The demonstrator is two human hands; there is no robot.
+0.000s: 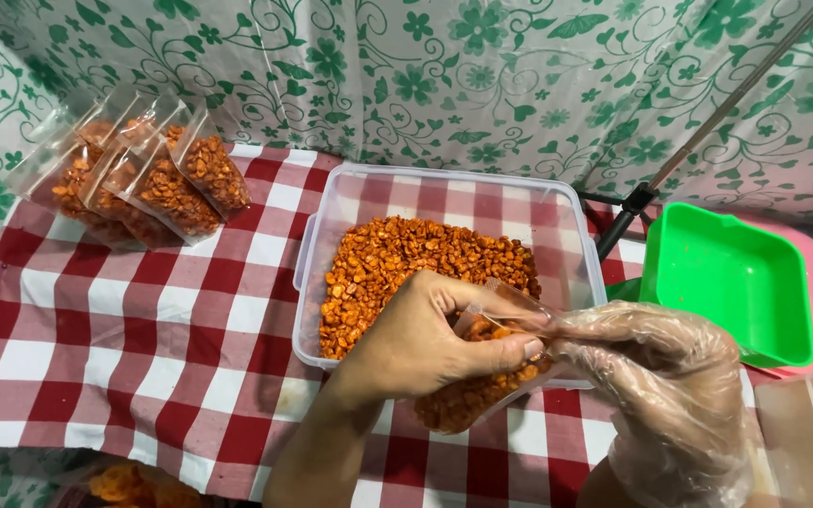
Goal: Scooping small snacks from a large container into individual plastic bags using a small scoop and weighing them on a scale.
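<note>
The left hand point(425, 343), bare, is closed around a small clear bag point(482, 376), thumb across the front and fingers curled over the top edge. The bag is partly filled with orange-red fried kernels and is held tilted, over the near rim of the tub point(562, 212). The right hand point(656, 376), covered by a loose transparent plastic glove, meets the bag's mouth from the right, its fingertips pinched on the open edge beside the left thumb. The tub is a clear rectangular plastic container holding a heap of the same kernels point(397, 263), piled toward its left half. It rests on a red-and-white checked cloth point(143, 329). At the far left of the cloth, well apart from the hands, several filled bags point(143, 183) lean against one another in a row. To the right of the tub sits a green rectangular tray point(731, 282), touching a pink object behind it. A dark stand leg point(628, 212) rises between tub and tray. A green floral curtain point(482, 75) forms the backdrop.
</note>
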